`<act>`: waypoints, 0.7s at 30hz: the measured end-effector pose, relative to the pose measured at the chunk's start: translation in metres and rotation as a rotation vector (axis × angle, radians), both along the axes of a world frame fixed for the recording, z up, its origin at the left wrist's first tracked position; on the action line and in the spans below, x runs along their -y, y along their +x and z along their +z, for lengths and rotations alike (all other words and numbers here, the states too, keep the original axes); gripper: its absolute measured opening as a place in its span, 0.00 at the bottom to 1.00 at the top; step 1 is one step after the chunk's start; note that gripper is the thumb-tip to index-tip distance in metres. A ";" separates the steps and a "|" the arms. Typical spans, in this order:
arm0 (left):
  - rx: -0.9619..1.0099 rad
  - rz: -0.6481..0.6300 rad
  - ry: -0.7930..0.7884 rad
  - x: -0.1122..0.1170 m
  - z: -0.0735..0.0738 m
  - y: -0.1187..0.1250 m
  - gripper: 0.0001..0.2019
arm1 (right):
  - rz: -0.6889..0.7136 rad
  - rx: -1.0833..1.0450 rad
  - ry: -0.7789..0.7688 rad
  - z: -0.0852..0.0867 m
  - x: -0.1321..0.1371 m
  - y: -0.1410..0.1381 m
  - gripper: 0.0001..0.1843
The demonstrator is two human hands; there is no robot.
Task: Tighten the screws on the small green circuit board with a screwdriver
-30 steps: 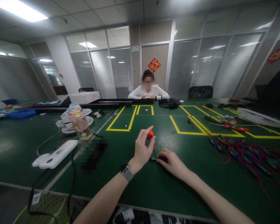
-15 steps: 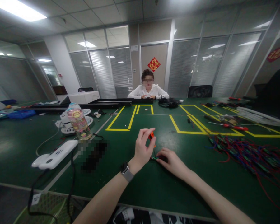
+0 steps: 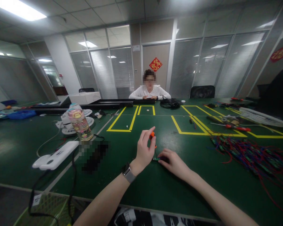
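Observation:
My left hand (image 3: 145, 149) is closed round the orange handle of a small screwdriver (image 3: 152, 135), its thumb and fingers hiding part of it. The thin dark shaft slants down, and its tip meets or hovers just over a small green circuit board (image 3: 155, 159); which of the two I cannot tell. The board lies on the green table (image 3: 141, 188). Beside it, my right hand (image 3: 171, 160) rests low with its fingertips pinching the board's right end. Shadow under the palm hides any wires there.
Tangled red and blue wires with circuit boards (image 3: 247, 153) lie at the right, behind them red-handled screwdrivers (image 3: 240, 128). At the left stand a drink bottle (image 3: 80, 124) and a white device (image 3: 58, 157). Yellow tape (image 3: 119, 131) marks rectangles. Across the table sits a person (image 3: 149, 91).
The screwdriver's handle has turned slightly and tilted a little left within my left hand, whose fingers shifted slightly. My right hand and the circuit board stay almost where they were.

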State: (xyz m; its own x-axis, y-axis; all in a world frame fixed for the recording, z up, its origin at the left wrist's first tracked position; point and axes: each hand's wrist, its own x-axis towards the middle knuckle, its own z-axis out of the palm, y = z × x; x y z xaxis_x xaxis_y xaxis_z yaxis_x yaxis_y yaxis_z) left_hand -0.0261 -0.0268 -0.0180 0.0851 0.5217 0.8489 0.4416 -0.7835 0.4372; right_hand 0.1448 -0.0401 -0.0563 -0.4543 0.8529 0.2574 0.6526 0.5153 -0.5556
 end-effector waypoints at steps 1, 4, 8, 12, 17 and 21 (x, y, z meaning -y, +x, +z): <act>0.001 0.011 0.011 0.000 0.000 0.000 0.15 | 0.000 0.001 0.000 0.000 0.000 0.000 0.06; 0.001 0.023 0.025 -0.001 0.000 -0.001 0.13 | -0.006 0.000 -0.006 0.000 0.000 0.000 0.06; 0.001 -0.047 -0.013 0.000 0.001 -0.002 0.16 | -0.003 -0.018 -0.013 0.001 0.000 0.000 0.06; 0.028 -0.036 0.007 -0.001 0.001 -0.001 0.16 | 0.000 -0.017 -0.015 0.001 0.001 0.000 0.06; 0.003 0.010 0.038 0.000 0.001 -0.002 0.11 | -0.006 -0.014 -0.012 0.000 0.000 0.000 0.06; -0.005 -0.034 -0.009 0.001 0.002 -0.001 0.15 | 0.000 -0.011 0.002 0.000 -0.001 0.000 0.06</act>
